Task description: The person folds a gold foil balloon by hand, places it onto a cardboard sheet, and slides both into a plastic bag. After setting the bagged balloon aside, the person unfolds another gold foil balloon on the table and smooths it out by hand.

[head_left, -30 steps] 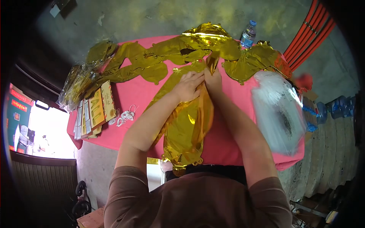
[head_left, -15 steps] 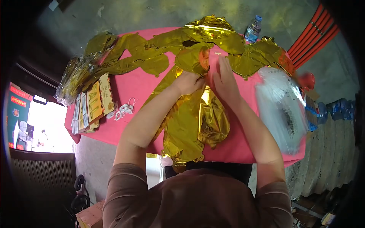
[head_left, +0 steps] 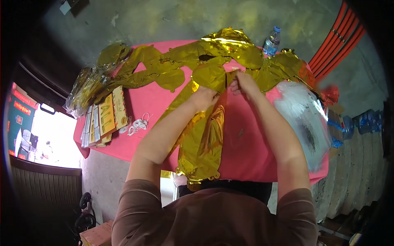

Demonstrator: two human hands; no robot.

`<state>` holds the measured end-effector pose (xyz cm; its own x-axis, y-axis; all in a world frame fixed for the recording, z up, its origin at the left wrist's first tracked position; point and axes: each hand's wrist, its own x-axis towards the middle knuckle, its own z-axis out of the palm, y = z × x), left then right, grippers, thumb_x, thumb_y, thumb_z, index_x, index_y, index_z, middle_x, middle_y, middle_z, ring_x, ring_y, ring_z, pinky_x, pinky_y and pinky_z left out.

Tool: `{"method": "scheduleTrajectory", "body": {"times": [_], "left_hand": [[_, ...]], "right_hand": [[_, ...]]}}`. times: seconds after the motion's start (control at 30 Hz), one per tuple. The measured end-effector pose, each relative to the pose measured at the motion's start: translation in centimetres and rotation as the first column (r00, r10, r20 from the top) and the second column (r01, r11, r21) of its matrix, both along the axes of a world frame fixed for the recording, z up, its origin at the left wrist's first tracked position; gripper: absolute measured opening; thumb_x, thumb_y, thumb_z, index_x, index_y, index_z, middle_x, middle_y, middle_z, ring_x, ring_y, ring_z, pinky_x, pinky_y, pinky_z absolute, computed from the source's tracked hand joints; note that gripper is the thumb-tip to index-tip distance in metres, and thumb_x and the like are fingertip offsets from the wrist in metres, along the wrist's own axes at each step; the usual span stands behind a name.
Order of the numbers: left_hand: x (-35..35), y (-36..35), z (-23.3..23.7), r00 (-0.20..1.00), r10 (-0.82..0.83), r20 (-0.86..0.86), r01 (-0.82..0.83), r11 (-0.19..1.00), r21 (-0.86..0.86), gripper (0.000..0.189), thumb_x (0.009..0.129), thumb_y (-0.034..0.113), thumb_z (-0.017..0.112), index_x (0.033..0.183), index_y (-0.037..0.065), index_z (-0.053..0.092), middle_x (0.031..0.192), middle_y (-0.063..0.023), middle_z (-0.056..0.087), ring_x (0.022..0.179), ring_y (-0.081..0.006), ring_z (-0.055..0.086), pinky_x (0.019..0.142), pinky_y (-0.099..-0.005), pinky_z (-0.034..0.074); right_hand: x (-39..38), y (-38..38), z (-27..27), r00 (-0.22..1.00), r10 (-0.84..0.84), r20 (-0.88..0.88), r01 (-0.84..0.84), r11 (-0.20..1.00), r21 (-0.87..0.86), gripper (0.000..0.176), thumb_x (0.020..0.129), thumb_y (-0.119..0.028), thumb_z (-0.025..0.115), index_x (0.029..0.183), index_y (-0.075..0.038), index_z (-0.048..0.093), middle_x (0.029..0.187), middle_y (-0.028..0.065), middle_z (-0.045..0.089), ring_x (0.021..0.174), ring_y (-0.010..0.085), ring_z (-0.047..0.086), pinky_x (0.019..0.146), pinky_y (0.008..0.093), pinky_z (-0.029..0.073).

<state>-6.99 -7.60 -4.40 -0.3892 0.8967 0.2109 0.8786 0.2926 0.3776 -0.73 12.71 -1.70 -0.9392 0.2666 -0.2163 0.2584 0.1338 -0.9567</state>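
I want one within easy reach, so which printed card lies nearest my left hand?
The rightmost, brown-edged card; the card with big letters and the other cards lie farther from your left hand.

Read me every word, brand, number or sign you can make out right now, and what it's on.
"ALL": on the orange card; a letter may precede it, unclear.
Script on the neighbouring card: too small to read.
Bottle label: too small.
Red signs through the doorway: blurred.
Dark print on the plastic pack: too blurred.
Gold foil: no lettering I can make out.
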Motion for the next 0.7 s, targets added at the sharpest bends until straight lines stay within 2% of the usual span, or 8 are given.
{"method": "scheduleTrajectory", "body": {"times": [0.17,0.33,0.4,0.43,0.5,0.53,0.6,0.7], "left_hand": [[1.3,-0.3,1.0,0.994,0.062,0.096,-0.062,0.998,0.003,0.041,0.085,0.025,0.056,0.12,0.004,0.054,0.123,-0.0241,0.052,0.118,-0.0415,0.045,0.102,-0.0465,0.034],[1.0,-0.1,0.3,0.993,0.03,0.113,-0.037,0.997,0.063,0.039,0.084,0.025,0.057,0.117,0.004,0.055,0.126,-0.0231,0.049,0.119,-0.0414,0.042,0.101,-0.0452,0.034],[1.1,-0.1,0.4,0.996,0.028,0.09,-0.043,0.986,0.161,0.037,0.084,0.025,0.057,0.115,0.005,0.056,0.126,-0.0226,0.049,0.119,-0.0415,0.042,0.101,-0.0452,0.034],[1.3,-0.2,0.8,0.994,0.034,0.106,-0.049,0.989,0.14,0.035,0.084,0.026,0.057,0.113,0.004,0.057,0.124,-0.0223,0.05,0.116,-0.0412,0.044,0.1,-0.045,0.035],[1.4,-0.2,1.1,0.991,0.04,0.13,-0.056,0.991,0.122,0.034,0.084,0.026,0.057,0.11,0.004,0.058,0.121,-0.022,0.052,0.114,-0.0409,0.046,0.098,-0.0448,0.037],[1.2,-0.2,1.1,0.992,0.016,0.125,-0.033,0.99,0.14,0.033,0.085,0.026,0.057,0.109,0.005,0.059,0.118,-0.0211,0.054,0.111,-0.04,0.048,0.096,-0.0447,0.039],[1.4,-0.1,1.1,0.992,-0.006,0.129,-0.015,0.987,0.16,0.032,0.085,0.026,0.057,0.108,0.005,0.06,0.114,-0.0202,0.056,0.108,-0.0391,0.051,0.094,-0.0445,0.041],[1.7,-0.4,1.5,0.982,0.021,0.185,-0.041,0.994,0.104,0.03,0.085,0.027,0.056,0.107,0.007,0.062,0.108,-0.0183,0.06,0.104,-0.0374,0.054,0.09,-0.0441,0.043]], "right_hand": [[-5.1,1.6,1.5,0.949,-0.252,0.189,0.292,0.928,-0.231,0.048,0.087,-0.052,0.051,0.095,-0.006,0.062,0.089,0.01,0.066,0.075,0.0252,0.065,0.069,0.0447,0.056],[-9.4,4.2,0.5,0.981,0.05,0.189,-0.044,0.998,-0.034,0.015,0.077,-0.021,0.069,0.074,-0.007,0.064,0.078,0.0075,0.066,0.077,0.0223,0.065,0.065,0.0445,0.057],[-13.0,5.5,-1.0,0.581,0.535,0.613,-0.798,0.226,0.559,0.011,0.074,-0.025,0.068,0.075,-0.014,0.066,0.069,0.0041,0.064,0.063,0.02,0.061,0.062,0.0366,0.053],[-13.2,5.4,-1.3,0.575,0.535,0.618,-0.802,0.223,0.553,0.011,0.074,-0.025,0.068,0.075,-0.014,0.066,0.069,0.0041,0.064,0.063,0.02,0.061,0.062,0.0366,0.053],[-13.4,4.9,-1.0,0.794,0.222,0.566,-0.515,0.74,0.432,0.013,0.069,-0.017,0.066,0.08,-0.01,0.067,0.065,0.0133,0.064,0.061,0.0288,0.062,0.059,0.036,0.052],[-13.2,4.0,-0.2,0.789,0.22,0.573,-0.519,0.738,0.43,0.013,0.069,-0.017,0.066,0.08,-0.01,0.067,0.065,0.0133,0.064,0.061,0.0288,0.062,0.059,0.036,0.052],[-13.2,2.5,1.2,0.847,0.218,0.485,-0.522,0.161,0.838,0.023,0.067,-0.01,0.066,0.085,0.002,0.068,0.09,0.0213,0.067,0.087,0.0332,0.066,0.074,0.0395,0.054],[-12.5,1.4,1.9,0.904,0.163,0.396,-0.425,0.238,0.873,0.027,0.068,-0.007,0.062,0.094,-0.001,0.068,0.101,0.0228,0.065,0.094,0.0372,0.063,0.079,0.0407,0.052]]}}
